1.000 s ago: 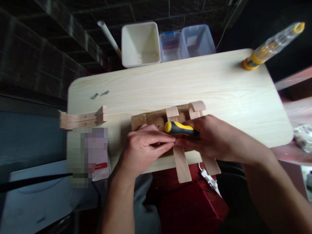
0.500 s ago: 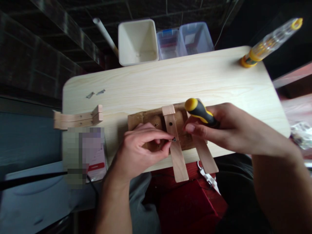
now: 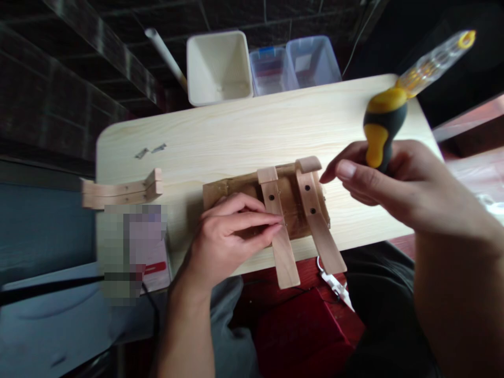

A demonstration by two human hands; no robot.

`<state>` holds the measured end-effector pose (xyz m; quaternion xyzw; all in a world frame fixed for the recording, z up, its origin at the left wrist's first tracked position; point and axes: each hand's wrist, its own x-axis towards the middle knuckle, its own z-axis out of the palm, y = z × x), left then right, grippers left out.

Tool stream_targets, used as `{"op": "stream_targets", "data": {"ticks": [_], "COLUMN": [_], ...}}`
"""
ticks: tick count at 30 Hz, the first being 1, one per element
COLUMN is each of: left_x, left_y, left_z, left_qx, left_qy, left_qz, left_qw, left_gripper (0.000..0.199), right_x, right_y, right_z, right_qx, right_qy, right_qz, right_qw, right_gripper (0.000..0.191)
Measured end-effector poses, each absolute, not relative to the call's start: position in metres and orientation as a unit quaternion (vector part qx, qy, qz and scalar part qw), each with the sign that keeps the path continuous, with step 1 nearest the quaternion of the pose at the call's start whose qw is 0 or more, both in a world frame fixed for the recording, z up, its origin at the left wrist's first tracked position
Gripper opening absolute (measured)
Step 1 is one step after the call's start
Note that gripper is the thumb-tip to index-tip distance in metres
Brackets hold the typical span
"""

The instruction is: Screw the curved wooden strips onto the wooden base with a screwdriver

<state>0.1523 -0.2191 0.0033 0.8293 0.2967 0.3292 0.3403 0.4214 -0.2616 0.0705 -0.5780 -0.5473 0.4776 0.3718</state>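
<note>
My right hand [image 3: 386, 191] is wrapped round a stubby black-and-yellow screwdriver [image 3: 384, 126], handle end up, held off to the right above the table; its shaft is hidden. My left hand [image 3: 236, 226] pinches thumb and fingertips together at the lower hole of a pale wooden strip [image 3: 286, 262], and whatever is between them is hidden. This strip lies across a brown wooden block [image 3: 291, 197] beside a second strip [image 3: 331, 249], which shows two dark holes or screw heads. Both strips have a bent far end and overhang the table's near edge.
Small metal screws [image 3: 159, 148] lie at the table's back left. Two joined curved wooden pieces [image 3: 122, 193] rest at the left edge, above a partly blurred packet [image 3: 155, 270]. A clear yellow-ended tube [image 3: 433, 65] stands back right. A white bin [image 3: 220, 68] and clear boxes [image 3: 313, 60] are behind.
My right hand has lifted away from the block to the right, taking the screwdriver with it and uncovering the second strip. My left fingertips have closed over the lower hole.
</note>
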Motion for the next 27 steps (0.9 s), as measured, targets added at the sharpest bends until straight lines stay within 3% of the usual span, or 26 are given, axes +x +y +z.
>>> {"op": "stream_targets", "data": {"ticks": [7, 11, 19, 24, 27], "left_x": [0.150, 0.151, 0.149, 0.150, 0.150], "left_y": [-0.219, -0.218, -0.218, -0.218, -0.219], "left_z": [0.004, 0.004, 0.002, 0.004, 0.004], "left_qx": [0.831, 0.832, 0.836, 0.830, 0.823], "left_qy": [0.306, 0.307, 0.305, 0.304, 0.306], "left_qz": [0.309, 0.304, 0.300, 0.313, 0.321], "left_qw": [0.346, 0.346, 0.343, 0.347, 0.356], "left_gripper": [0.012, 0.013, 0.016, 0.017, 0.018], "right_x": [0.428, 0.427, 0.422, 0.407, 0.398], "right_y": [-0.263, -0.262, -0.254, -0.257, -0.258], "right_z": [0.068, 0.068, 0.093, 0.096, 0.087], "right_qx": [-0.589, -0.573, -0.562, -0.553, -0.528], "right_qy": [-0.512, -0.464, -0.351, -0.339, -0.365], "right_qz": [0.478, 0.490, 0.516, 0.487, 0.473], "right_qw": [0.402, 0.465, 0.543, 0.585, 0.604], "right_gripper": [0.027, 0.029, 0.061, 0.033, 0.044]}}
